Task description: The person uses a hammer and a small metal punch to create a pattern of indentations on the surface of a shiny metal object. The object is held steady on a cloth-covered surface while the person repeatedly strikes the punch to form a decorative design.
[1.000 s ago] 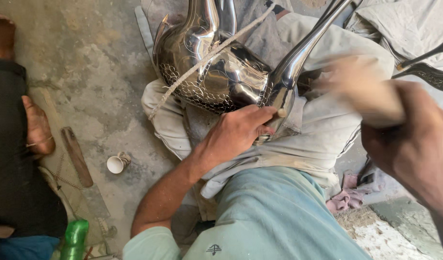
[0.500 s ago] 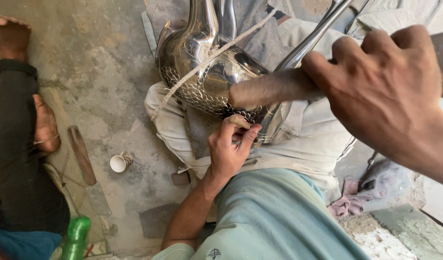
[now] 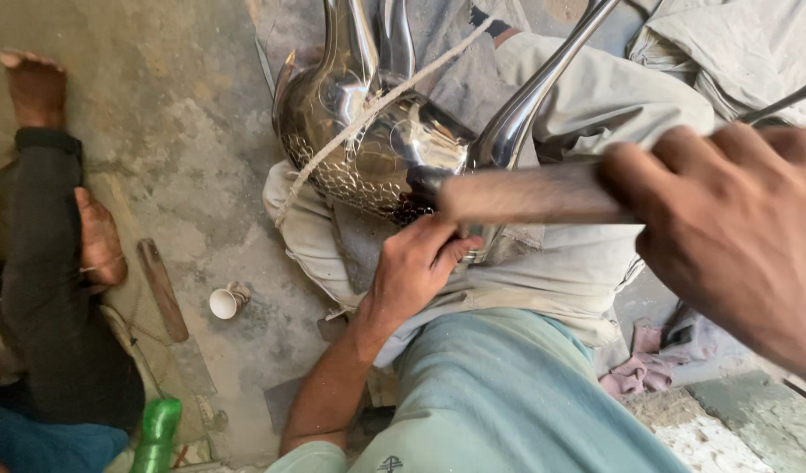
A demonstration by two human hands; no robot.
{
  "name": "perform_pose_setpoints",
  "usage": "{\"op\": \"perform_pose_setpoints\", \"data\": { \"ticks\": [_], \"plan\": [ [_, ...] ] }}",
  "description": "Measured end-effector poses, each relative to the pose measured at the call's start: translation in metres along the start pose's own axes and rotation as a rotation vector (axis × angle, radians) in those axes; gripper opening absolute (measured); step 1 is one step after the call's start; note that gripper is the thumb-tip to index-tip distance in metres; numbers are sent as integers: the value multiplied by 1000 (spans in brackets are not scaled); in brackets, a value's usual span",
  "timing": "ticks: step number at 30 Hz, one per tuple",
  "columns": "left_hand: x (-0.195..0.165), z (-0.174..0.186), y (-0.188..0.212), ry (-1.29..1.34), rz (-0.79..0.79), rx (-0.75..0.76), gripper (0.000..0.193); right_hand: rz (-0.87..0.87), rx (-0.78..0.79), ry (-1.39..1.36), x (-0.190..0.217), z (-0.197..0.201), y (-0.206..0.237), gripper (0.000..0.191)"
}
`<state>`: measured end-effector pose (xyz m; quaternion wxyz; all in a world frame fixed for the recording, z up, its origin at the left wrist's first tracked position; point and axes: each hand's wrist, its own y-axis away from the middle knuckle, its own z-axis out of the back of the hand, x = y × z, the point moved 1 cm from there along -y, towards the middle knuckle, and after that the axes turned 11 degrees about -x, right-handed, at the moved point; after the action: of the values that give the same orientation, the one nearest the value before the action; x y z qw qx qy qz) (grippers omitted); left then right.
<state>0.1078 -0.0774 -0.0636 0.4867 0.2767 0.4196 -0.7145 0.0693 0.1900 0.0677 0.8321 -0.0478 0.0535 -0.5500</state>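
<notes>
Wooden handle (image 3: 530, 193), lower than before, in right hand (image 3: 727, 236) grip; left hand (image 3: 416, 267) curled against metal vessel (image 3: 368, 149).

One shiny metal vessel (image 3: 368, 149), one wooden mallet (image 3: 530, 193), one white cup (image 3: 223, 303), one green bottle (image 3: 156, 434), one wooden stick (image 3: 162, 289).
</notes>
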Motion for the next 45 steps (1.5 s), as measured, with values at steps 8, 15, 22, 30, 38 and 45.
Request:
{"op": "perform_pose_setpoints", "data": {
  "ticks": [8, 15, 22, 30, 38, 45],
  "plan": [
    [-34, 6, -47, 21, -14, 430, 37, -461, -158, -322, -7, -58, 83, 33],
    [-36, 16, -32, -42, -90, 207, 28, -728, -238, -557, 24, -116, 134, 38],
    [-11, 29, 59, 71, 372, -474, 26, -1021, -300, -1022, 28, -171, 138, 44],
    [20, -11, 106, 74, 508, -398, 29, -1061, -208, -1054, 26, -181, 112, 33],
    [53, -3, 113, -115, 308, -597, 27, -972, -275, -965, 46, -172, 124, 37],
    [88, 80, 87, -219, 342, -690, 28, -1016, -242, -983, 46, -164, 139, 42]
  ]
}}
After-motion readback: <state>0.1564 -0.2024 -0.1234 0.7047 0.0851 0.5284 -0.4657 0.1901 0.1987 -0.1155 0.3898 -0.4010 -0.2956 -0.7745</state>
